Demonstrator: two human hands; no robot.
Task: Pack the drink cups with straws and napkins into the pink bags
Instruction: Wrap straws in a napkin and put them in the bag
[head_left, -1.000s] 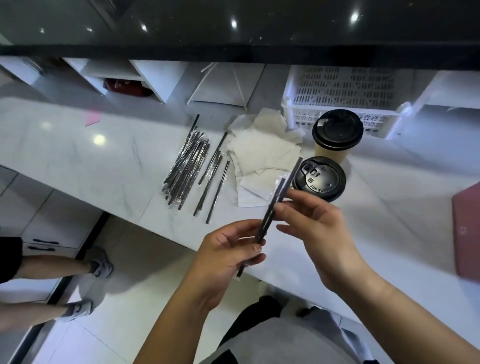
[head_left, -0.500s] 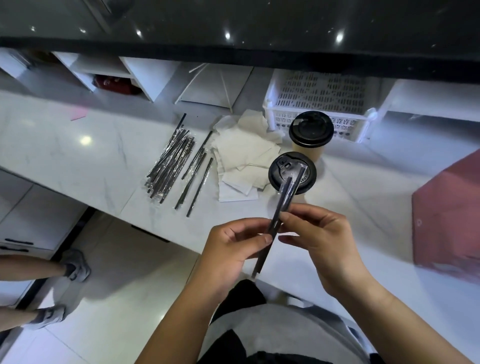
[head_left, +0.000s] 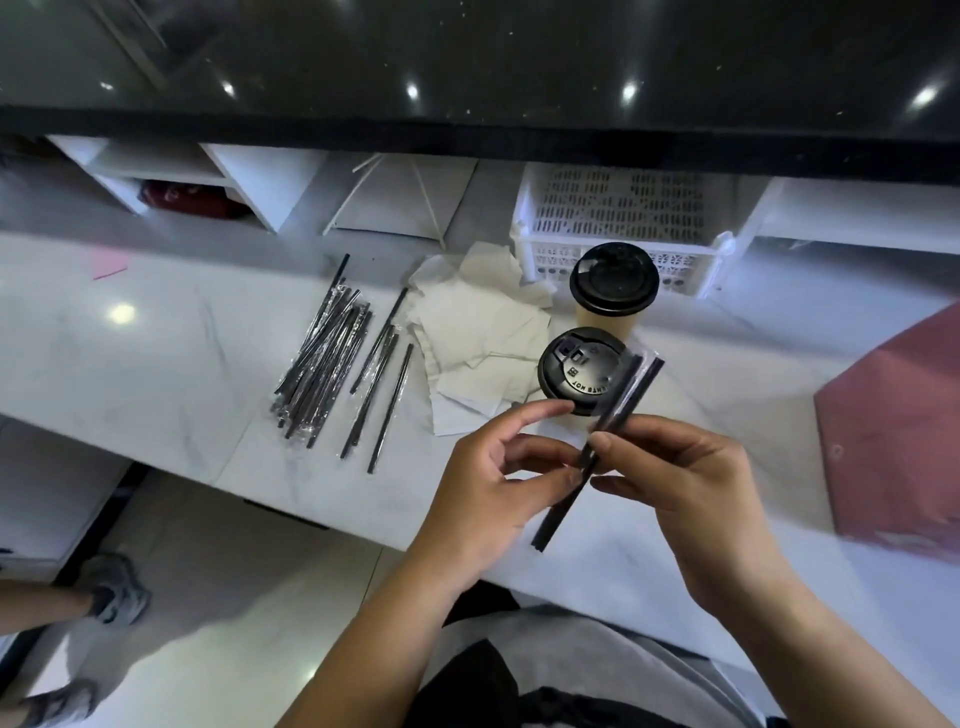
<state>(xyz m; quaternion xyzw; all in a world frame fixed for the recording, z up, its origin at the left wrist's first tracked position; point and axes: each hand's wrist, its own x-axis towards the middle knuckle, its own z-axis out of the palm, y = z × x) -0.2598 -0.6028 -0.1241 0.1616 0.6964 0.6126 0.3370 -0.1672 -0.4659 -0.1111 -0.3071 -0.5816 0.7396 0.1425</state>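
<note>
Your right hand (head_left: 691, 483) pinches 2 wrapped straws (head_left: 557, 519) between thumb and curled fingers. Your left hand (head_left: 493, 467) closes thumb and middle finger on the same straws just beside that grip, with its index finger raised clear. The straws slant above the counter (head_left: 156, 353), their upper ends over the nearer lidded cup (head_left: 571, 371). The second cup (head_left: 613, 283) stands behind it. Napkins (head_left: 478, 332) and loose straws (head_left: 327, 364) lie to the left, and the pink bag (head_left: 893, 431) sits well to the right.
</note>
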